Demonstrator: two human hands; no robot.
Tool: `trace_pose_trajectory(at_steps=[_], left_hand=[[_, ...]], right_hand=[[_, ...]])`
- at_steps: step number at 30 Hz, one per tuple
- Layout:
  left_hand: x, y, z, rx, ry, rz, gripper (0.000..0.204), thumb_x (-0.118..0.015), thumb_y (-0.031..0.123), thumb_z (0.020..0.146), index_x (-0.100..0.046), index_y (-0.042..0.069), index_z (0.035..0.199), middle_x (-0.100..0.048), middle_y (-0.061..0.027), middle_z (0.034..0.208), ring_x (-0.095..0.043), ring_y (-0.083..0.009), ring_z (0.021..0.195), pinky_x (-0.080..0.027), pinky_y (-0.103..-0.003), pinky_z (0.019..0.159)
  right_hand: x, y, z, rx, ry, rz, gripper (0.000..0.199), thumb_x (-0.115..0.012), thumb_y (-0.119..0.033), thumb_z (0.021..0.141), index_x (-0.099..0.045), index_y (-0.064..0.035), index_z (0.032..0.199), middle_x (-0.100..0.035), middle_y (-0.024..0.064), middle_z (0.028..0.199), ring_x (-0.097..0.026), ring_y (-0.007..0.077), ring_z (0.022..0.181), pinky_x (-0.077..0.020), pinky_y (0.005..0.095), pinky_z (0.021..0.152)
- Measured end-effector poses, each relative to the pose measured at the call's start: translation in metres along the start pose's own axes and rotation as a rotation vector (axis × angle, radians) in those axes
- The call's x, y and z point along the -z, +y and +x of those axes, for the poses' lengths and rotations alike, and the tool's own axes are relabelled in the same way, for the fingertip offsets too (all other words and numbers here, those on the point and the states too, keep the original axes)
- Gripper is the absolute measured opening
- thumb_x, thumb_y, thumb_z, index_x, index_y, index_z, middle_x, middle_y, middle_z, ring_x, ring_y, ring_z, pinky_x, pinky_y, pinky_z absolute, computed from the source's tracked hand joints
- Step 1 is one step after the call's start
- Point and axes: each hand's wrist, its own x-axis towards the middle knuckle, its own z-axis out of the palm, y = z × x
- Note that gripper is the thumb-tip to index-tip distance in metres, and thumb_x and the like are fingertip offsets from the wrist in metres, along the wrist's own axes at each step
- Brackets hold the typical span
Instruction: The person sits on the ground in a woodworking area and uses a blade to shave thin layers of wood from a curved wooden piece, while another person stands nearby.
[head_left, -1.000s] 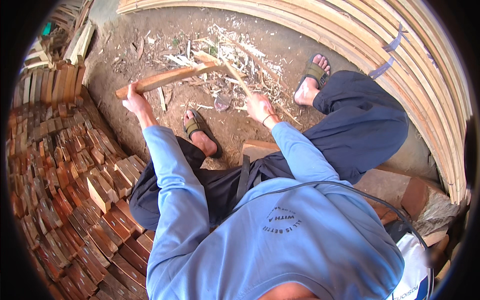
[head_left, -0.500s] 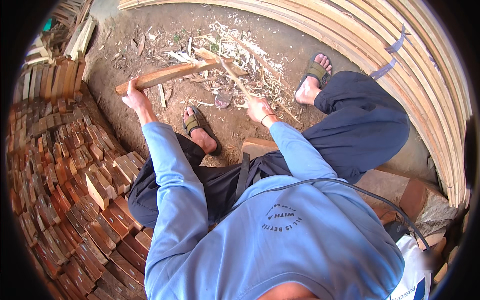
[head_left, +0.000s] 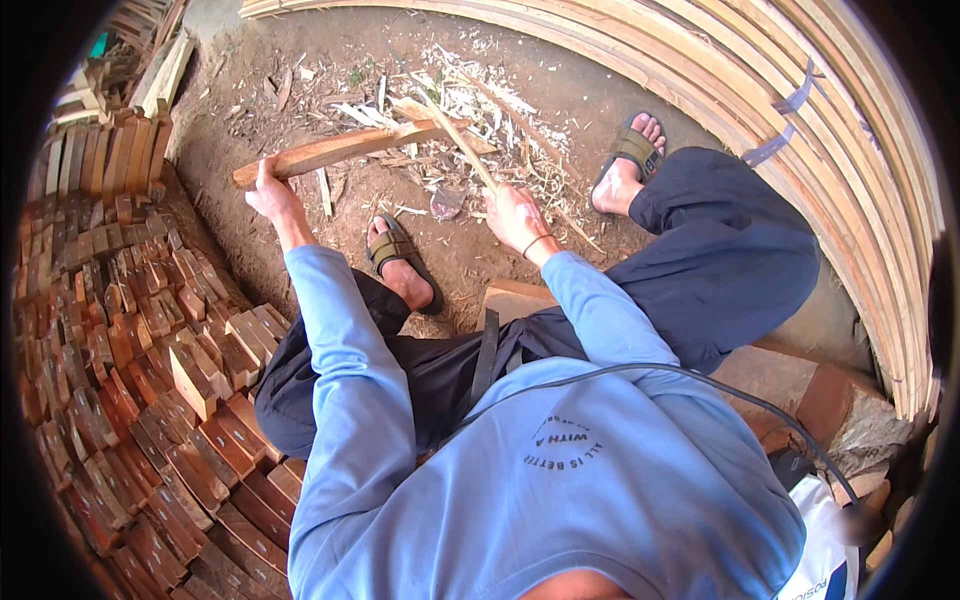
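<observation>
My left hand (head_left: pixel 277 203) is closed around the near left end of a long brown wooden plank (head_left: pixel 345 150). The plank slants up to the right, over the chip-strewn ground. In my right hand (head_left: pixel 517 218) is a thin, pale wooden stick (head_left: pixel 460 147), gripped at its lower end. It points up and to the left and passes across the plank's far right end. Whether the stick bears a head or blade at its far tip, I cannot make out.
Wood chips and shavings (head_left: pixel 490 115) cover the dirt between my sandalled feet. Stacked short wood blocks (head_left: pixel 150 400) rise along the left. Long bundled timber strips (head_left: pixel 700 75) curve along the far side and right. A black cable (head_left: pixel 720 383) crosses my blue shirt.
My right hand has moved slightly left and nearer to me, and the pale stick has swung so its tip reaches farther up and left. My left hand and the plank have hardly moved.
</observation>
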Motion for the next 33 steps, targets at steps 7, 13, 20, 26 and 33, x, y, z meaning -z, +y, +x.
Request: trace_pose_trajectory(at_steps=[7, 13, 20, 26, 33], left_hand=[[0.005, 0.0, 0.004, 0.02, -0.023, -0.01, 0.018, -0.067, 0.002, 0.076, -0.059, -0.013, 0.084, -0.062, -0.0161, 0.088, -0.061, -0.0235, 0.079, -0.051, -0.036, 0.07], [-0.009, 0.0, 0.003, -0.025, 0.018, 0.056, 0.02, -0.069, 0.003, 0.072, -0.066, -0.011, 0.087, -0.064, -0.0136, 0.087, -0.06, -0.0217, 0.075, -0.049, -0.034, 0.068], [-0.018, 0.004, -0.001, -0.173, 0.029, 0.266, 0.022, -0.069, 0.007, 0.078, -0.064, -0.009, 0.092, -0.068, -0.0149, 0.083, -0.063, -0.0221, 0.078, -0.051, -0.036, 0.076], [-0.025, 0.001, 0.006, -0.221, -0.144, 0.091, 0.024, -0.072, 0.006, 0.075, -0.062, -0.004, 0.093, -0.07, -0.0134, 0.084, -0.064, -0.0215, 0.077, -0.05, -0.032, 0.078], [-0.04, 0.005, 0.006, -0.206, -0.118, 0.164, 0.035, -0.079, 0.006, 0.068, -0.061, -0.003, 0.097, -0.066, -0.0096, 0.088, -0.061, -0.0193, 0.077, -0.05, -0.032, 0.074]], right_hand=[[-0.03, 0.048, 0.018, 0.07, 0.064, 0.003, 0.031, -0.05, -0.024, 0.096, -0.059, 0.0048, 0.088, -0.063, 0.0264, 0.072, -0.065, 0.0412, 0.069, -0.0485, 0.0516, 0.066], [-0.008, 0.027, 0.008, 0.026, 0.04, 0.072, 0.036, -0.048, -0.019, 0.095, -0.051, 0.0116, 0.114, -0.066, 0.0264, 0.078, -0.066, 0.0405, 0.075, -0.0503, 0.0506, 0.072], [0.018, 0.006, 0.005, 0.042, 0.2, 0.07, 0.034, -0.044, -0.029, 0.1, -0.054, 0.0031, 0.099, -0.063, 0.0258, 0.071, -0.065, 0.0422, 0.067, -0.0488, 0.0517, 0.059], [-0.012, 0.048, 0.008, 0.012, -0.032, -0.133, 0.027, -0.048, -0.02, 0.096, -0.056, 0.0051, 0.103, -0.063, 0.0313, 0.079, -0.065, 0.045, 0.08, -0.0506, 0.053, 0.072], [0.005, 0.013, -0.007, 0.0, 0.081, -0.121, 0.03, -0.049, -0.021, 0.096, -0.062, 0.006, 0.091, -0.065, 0.0286, 0.079, -0.065, 0.044, 0.079, -0.0513, 0.0518, 0.073]])
